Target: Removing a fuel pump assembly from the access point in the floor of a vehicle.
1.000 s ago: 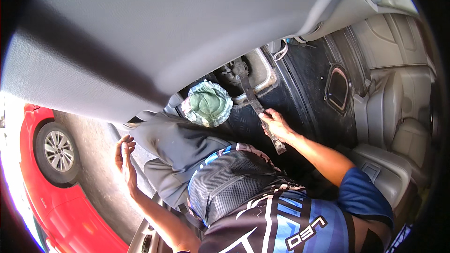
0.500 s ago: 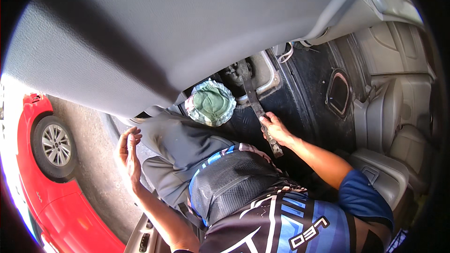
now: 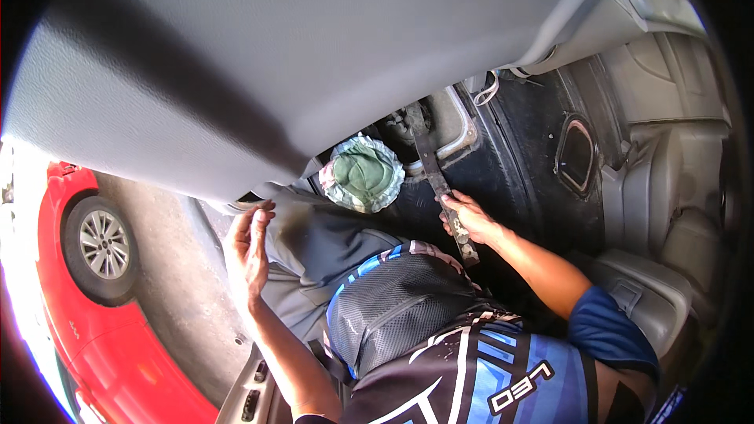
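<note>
My right hand is wrapped round the lower part of a long, flat, worn metal bar with a mottled, dirty surface. The bar's far end reaches into an open hatch in the dark vehicle floor, where grimy mechanical parts show. Left of the bar lies a round green cloth piece with a pale ruffled rim, like a small cap. My left hand is raised beside my legs, holding nothing, with its fingers loosely bent and partly apart.
A large grey padded panel overhangs the hatch. A second framed floor opening and a grey seat are at right. A white cable loop hangs behind the hatch. Outside at left stands a red car.
My left hand has moved right, closer to my legs. My right hand keeps its grip on the bar, which shows little change. The whole view has shifted slightly.
</note>
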